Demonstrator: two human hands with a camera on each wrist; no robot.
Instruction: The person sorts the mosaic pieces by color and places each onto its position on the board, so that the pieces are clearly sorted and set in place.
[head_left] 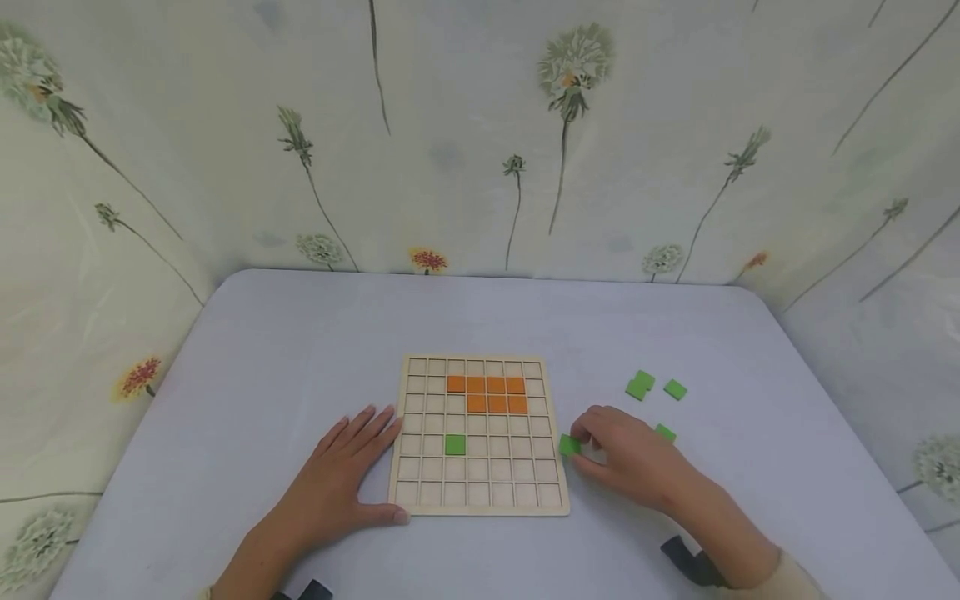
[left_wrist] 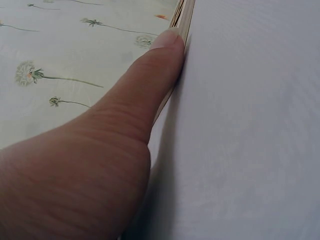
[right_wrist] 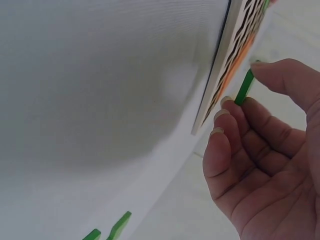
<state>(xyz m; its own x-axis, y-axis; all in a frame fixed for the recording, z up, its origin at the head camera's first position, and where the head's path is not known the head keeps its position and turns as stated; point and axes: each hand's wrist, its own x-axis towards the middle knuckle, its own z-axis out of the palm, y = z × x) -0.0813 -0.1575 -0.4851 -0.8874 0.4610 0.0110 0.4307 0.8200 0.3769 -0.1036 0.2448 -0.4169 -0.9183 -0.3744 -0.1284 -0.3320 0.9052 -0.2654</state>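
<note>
A square wooden grid board (head_left: 477, 510) lies on the table, with two rows of orange tiles (head_left: 497, 385) in its upper part and one green tile (head_left: 455, 445) lower down. My left hand (head_left: 341, 471) rests along the board's left side, fingers straight, its thumb at the lower left corner; the left wrist view shows that thumb (left_wrist: 145, 75) against the edge. Between thumb and fingers, my right hand (head_left: 626, 454) pinches another green tile (head_left: 569, 445) beside the board's right edge. In the right wrist view the pinched tile (right_wrist: 244, 87) is seen edge-on.
To the right of the board lie several loose green tiles (head_left: 675, 389), one of them partly hidden behind the right hand. A white cloth covers the table (head_left: 315, 325). Behind it hangs a backdrop (head_left: 450, 167) printed with dandelions.
</note>
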